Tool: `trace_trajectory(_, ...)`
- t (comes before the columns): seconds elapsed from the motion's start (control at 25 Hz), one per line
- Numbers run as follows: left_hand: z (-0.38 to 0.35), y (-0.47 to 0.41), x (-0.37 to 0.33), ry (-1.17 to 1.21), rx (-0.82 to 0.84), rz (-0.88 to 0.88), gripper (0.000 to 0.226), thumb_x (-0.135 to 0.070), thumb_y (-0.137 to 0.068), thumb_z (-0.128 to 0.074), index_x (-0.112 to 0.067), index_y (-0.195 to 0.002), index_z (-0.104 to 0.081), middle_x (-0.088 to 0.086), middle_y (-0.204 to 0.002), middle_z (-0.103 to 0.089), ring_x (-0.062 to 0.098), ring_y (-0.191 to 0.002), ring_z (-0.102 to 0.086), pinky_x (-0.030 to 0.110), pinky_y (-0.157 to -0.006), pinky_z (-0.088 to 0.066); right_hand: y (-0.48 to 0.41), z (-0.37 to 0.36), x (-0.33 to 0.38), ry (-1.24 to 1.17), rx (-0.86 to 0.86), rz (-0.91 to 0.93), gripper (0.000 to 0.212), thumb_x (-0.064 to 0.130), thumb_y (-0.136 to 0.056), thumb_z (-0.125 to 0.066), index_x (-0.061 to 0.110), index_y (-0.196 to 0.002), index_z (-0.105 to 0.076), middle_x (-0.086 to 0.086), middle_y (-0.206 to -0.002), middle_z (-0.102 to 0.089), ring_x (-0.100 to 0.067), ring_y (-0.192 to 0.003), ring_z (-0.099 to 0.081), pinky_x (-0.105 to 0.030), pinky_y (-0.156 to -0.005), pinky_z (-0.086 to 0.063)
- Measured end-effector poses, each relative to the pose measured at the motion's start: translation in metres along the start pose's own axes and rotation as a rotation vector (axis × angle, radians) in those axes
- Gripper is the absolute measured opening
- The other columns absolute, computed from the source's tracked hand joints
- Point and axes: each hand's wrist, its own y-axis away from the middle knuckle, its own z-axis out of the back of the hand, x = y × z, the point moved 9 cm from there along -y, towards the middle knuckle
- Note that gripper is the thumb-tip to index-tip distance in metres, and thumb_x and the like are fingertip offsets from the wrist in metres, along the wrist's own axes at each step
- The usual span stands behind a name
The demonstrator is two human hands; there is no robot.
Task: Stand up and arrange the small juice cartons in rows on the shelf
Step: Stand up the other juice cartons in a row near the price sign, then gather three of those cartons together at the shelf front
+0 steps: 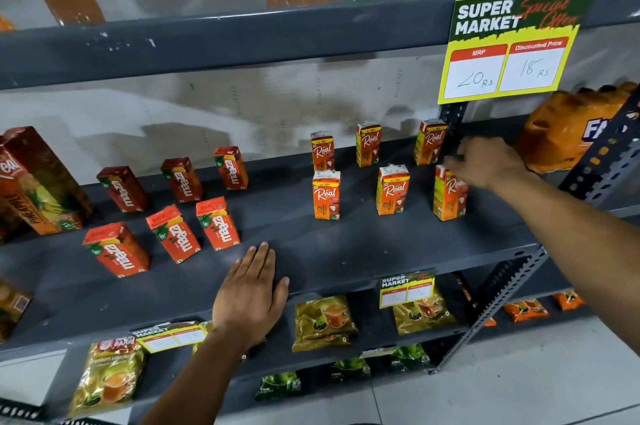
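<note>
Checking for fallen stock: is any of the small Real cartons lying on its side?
No, all six Real cartons stand upright in two rows of three on the shelf, the right hand at the front-right one.

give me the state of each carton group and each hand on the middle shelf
Real cartons: six upright, two rows of three
Maaza cartons: six upright, two rows of three
right hand: on the front right Real carton, grip unclear
left hand: flat, open, on shelf

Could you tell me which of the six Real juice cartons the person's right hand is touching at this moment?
The front-row Real carton farthest right; the right hand rests on its top, while the other five stand untouched.
</note>
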Motion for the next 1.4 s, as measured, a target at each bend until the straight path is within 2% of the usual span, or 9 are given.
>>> trace_trajectory(0.2,0.001,0.000,-0.002,0.007,0.004,-0.002,0.064,-0.051,-0.097,-0.022,-0.012,-0.148,-0.021,0.005,-0.159,-0.017,0.019,-0.146,-0.010,0.032,-0.115,-0.005,0.012,-0.008,0.001,-0.140,-0.034,0.066,0.028,0.037,-0.091,-0.049,0.015,-0.097,-0.065,-0.022,-0.098,-0.068,-0.041,-0.090,-0.061,-0.038,-0.072,-0.048)
trace_trajectory(0.4,0.007,-0.001,-0.005,0.033,-0.013,-0.001,0.079,-0.056,-0.086,-0.008,-0.009,-0.146,-0.028,0.008,-0.156,-0.024,0.022,-0.145,-0.016,0.036,-0.116,-0.014,0.014,-0.028,-0.022,-0.403,0.038,-0.131,0.037,0.045,-0.085,-0.037,0.012,-0.082,-0.055,-0.020,-0.085,-0.068,-0.036,-0.080,-0.064,-0.041,-0.078,-0.051)
trace_trajectory(0.64,0.004,0.000,-0.002,0.040,-0.026,0.012,0.076,-0.057,-0.089,-0.013,-0.008,-0.145,-0.031,0.008,-0.155,-0.029,0.022,-0.143,-0.021,0.037,-0.115,-0.017,0.016,-0.037,-0.026,-0.526,0.121,-0.121,0.046,0.058,-0.072,-0.032,0.020,-0.077,-0.057,-0.003,-0.070,-0.068,-0.018,-0.054,-0.067,-0.033,-0.057,-0.055)
trace_trajectory(0.84,0.006,-0.001,0.002,0.124,-0.044,0.059,0.068,-0.057,-0.091,-0.030,-0.012,-0.141,-0.041,0.005,-0.150,-0.038,0.022,-0.140,-0.030,0.040,-0.112,-0.028,0.022,-0.051,-0.040,-0.840,0.155,-0.091,0.068,0.080,-0.068,-0.049,0.028,-0.112,-0.054,0.012,-0.099,-0.063,-0.010,-0.090,-0.063,-0.040,-0.078,-0.053)
trace_trajectory(0.92,0.010,-0.008,0.012,0.245,-0.078,0.186,0.055,-0.053,-0.090,-0.049,-0.017,-0.132,-0.053,0.003,-0.142,-0.050,0.022,-0.132,-0.042,0.041,-0.105,-0.037,0.030,-0.062,-0.045,-0.962,0.223,-0.049,0.079,0.069,-0.064,-0.069,0.031,-0.127,-0.044,0.016,-0.108,-0.058,-0.005,-0.098,-0.059,-0.035,-0.081,-0.051)
trace_trajectory(1.0,0.017,-0.020,0.021,0.423,-0.128,0.317,0.047,-0.052,-0.080,-0.065,-0.024,-0.118,-0.062,-0.002,-0.126,-0.063,0.019,-0.115,-0.057,0.036,-0.093,-0.047,0.038,-0.079,-0.050,-0.970,0.330,-0.019,0.086,0.032,-0.066,-0.084,0.028,-0.136,-0.036,0.015,-0.113,-0.057,-0.003,-0.100,-0.061,-0.032,-0.083,-0.051)
trace_trajectory(1.12,0.017,-0.056,0.009,0.785,-0.124,0.306,0.071,-0.053,-0.060,-0.079,-0.024,-0.121,-0.058,-0.012,-0.119,-0.061,0.006,-0.108,-0.057,0.027,-0.093,-0.044,0.037,-0.094,-0.044,-0.952,0.368,0.001,0.088,-0.001,-0.068,-0.081,0.022,-0.139,-0.033,0.009,-0.114,-0.058,0.004,-0.093,-0.063,-0.017,-0.074,-0.052)
trace_trajectory(1.24,0.005,-0.104,-0.018,0.985,0.053,0.215,0.101,-0.039,-0.050,-0.089,-0.017,-0.136,-0.042,-0.010,-0.133,-0.050,0.005,-0.121,-0.047,0.029,-0.104,-0.037,0.025,-0.104,-0.033,-0.897,0.341,-0.017,0.078,0.000,-0.065,-0.084,0.018,-0.130,-0.044,-0.003,-0.110,-0.065,-0.014,-0.101,-0.063,-0.034,-0.090,-0.051)
trace_trajectory(1.4,-0.012,-0.153,-0.037,1.035,0.189,0.170,0.082,-0.015,-0.056,-0.091,-0.024,-0.124,-0.046,-0.007,-0.120,-0.059,0.014,-0.116,-0.055,0.028,-0.096,-0.045,0.008,-0.110,-0.020,-0.825,0.373,0.019,0.062,0.004,-0.064,-0.086,0.010,-0.118,-0.056,-0.012,-0.108,-0.070,-0.025,-0.102,-0.065,-0.050,-0.096,-0.049)
